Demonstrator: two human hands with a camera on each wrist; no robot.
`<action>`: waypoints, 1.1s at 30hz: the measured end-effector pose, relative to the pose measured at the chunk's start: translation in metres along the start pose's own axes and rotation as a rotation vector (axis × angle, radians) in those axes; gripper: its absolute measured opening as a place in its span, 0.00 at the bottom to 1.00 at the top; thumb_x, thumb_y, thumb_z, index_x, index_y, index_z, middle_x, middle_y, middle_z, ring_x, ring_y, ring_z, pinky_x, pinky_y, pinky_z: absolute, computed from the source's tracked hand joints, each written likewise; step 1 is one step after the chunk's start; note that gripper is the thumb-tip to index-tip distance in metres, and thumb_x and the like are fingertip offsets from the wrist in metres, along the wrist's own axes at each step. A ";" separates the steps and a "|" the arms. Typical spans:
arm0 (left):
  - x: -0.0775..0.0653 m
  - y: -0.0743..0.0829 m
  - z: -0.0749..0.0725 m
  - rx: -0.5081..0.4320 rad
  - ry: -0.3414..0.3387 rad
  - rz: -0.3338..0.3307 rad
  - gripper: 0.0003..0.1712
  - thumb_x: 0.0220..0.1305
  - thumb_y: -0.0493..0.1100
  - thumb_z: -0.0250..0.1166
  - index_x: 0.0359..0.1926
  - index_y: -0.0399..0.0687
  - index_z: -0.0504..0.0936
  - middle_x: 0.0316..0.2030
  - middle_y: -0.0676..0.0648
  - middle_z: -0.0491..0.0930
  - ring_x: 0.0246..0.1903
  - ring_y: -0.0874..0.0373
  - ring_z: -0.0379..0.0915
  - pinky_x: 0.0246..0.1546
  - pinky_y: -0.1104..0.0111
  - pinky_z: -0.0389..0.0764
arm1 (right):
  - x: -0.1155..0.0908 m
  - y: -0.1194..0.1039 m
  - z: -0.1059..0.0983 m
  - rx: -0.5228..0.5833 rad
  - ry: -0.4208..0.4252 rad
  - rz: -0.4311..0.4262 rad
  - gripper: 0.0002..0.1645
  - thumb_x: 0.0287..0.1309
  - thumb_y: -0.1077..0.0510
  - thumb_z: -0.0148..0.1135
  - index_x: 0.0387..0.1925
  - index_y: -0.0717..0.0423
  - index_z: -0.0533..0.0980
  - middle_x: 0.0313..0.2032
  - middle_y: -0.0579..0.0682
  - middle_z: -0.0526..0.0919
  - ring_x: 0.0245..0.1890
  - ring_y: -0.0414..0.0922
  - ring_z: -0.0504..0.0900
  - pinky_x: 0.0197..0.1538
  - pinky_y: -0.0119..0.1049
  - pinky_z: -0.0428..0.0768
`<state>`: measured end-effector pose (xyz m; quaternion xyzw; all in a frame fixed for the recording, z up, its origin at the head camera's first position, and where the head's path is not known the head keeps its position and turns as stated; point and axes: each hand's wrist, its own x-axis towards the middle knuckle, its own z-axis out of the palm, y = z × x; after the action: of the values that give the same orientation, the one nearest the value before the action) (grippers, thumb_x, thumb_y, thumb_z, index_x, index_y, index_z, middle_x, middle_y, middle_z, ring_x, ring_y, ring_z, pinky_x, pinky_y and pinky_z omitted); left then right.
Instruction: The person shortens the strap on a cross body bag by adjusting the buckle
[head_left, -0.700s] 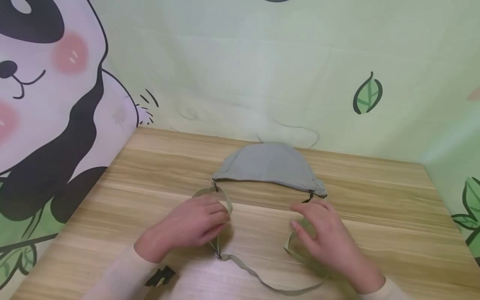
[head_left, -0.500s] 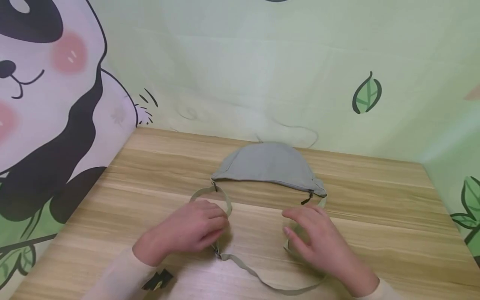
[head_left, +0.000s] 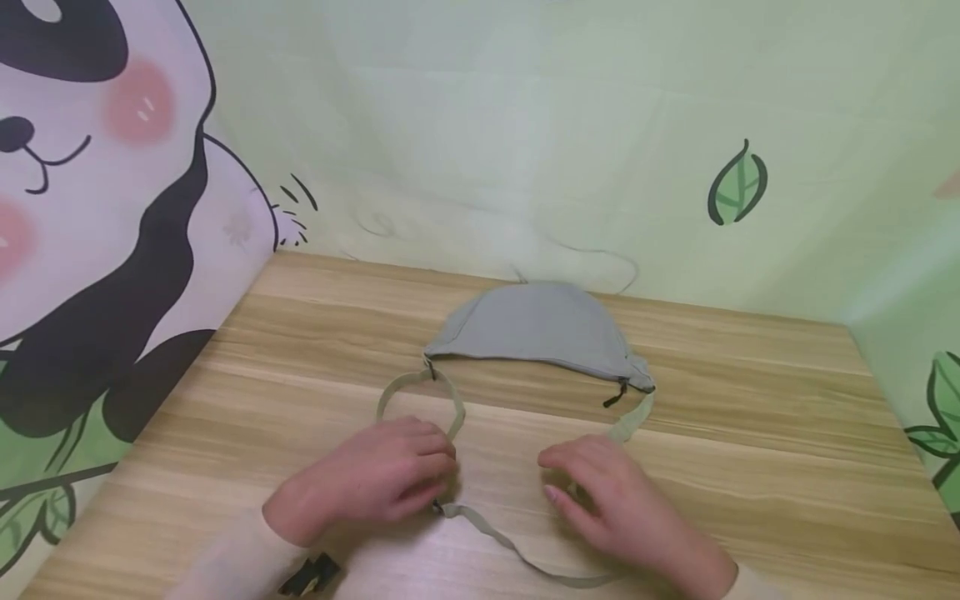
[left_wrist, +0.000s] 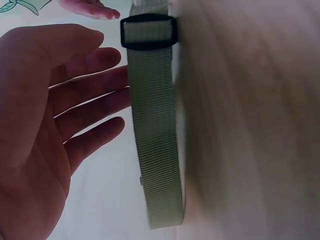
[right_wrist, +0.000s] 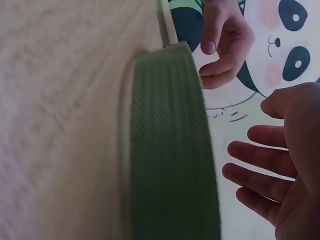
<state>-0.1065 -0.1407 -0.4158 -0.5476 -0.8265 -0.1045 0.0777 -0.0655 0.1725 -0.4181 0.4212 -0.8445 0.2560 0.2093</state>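
A grey waist bag [head_left: 532, 325] lies flat toward the back of the wooden table, its sage-green strap [head_left: 495, 533] looping toward me. My left hand [head_left: 375, 471] hovers over the strap's left loop, fingers loosely bent and pinching nothing. In the left wrist view, two of its fingertips pass behind or touch the strap webbing [left_wrist: 155, 130], just below a black slider buckle [left_wrist: 150, 45]. Over the strap's right side is my right hand [head_left: 615, 500], fingers relaxed. The right wrist view shows the webbing [right_wrist: 170, 135] standing on edge, apart from those fingers.
By the left sleeve lies a small black piece [head_left: 311, 575], possibly a buckle; its kind is unclear. A black zipper pull [head_left: 615, 394] hangs from the bag's right end. Behind the table [head_left: 750, 375] rises a pale green wall [head_left: 487, 150] with panda and leaf drawings.
My right hand has moved left and toward me, uncovering the strap near the bag's right end. The left hand has shifted slightly toward me. The bag stays in place.
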 end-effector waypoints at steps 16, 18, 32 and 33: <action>-0.010 0.009 0.005 -0.068 -0.005 0.006 0.14 0.62 0.55 0.62 0.43 0.54 0.80 0.42 0.60 0.78 0.46 0.65 0.72 0.56 0.69 0.72 | -0.011 -0.012 0.011 0.044 -0.136 0.096 0.20 0.61 0.50 0.60 0.53 0.50 0.76 0.50 0.44 0.80 0.52 0.42 0.78 0.56 0.40 0.77; -0.011 0.009 0.005 -0.077 -0.010 0.006 0.14 0.61 0.54 0.63 0.44 0.54 0.80 0.42 0.59 0.78 0.46 0.65 0.72 0.56 0.69 0.72 | -0.011 -0.014 0.013 0.068 -0.143 0.092 0.19 0.62 0.51 0.60 0.53 0.51 0.76 0.50 0.44 0.80 0.52 0.42 0.78 0.55 0.40 0.77; -0.015 0.010 0.009 -0.116 -0.002 0.032 0.12 0.59 0.52 0.66 0.42 0.55 0.82 0.43 0.60 0.79 0.47 0.66 0.72 0.58 0.70 0.70 | -0.014 -0.023 0.026 0.228 -0.172 0.076 0.18 0.60 0.53 0.63 0.51 0.50 0.76 0.48 0.42 0.81 0.50 0.37 0.79 0.53 0.31 0.77; -0.015 0.010 0.010 -0.119 -0.001 0.037 0.11 0.59 0.51 0.66 0.41 0.55 0.82 0.42 0.60 0.79 0.48 0.66 0.72 0.58 0.70 0.70 | -0.015 -0.024 0.026 0.232 -0.179 0.076 0.18 0.60 0.53 0.63 0.51 0.51 0.76 0.48 0.42 0.81 0.50 0.37 0.79 0.53 0.31 0.78</action>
<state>-0.0919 -0.1479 -0.4279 -0.5664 -0.8087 -0.1518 0.0465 -0.0414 0.1530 -0.4406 0.4315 -0.8399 0.3210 0.0731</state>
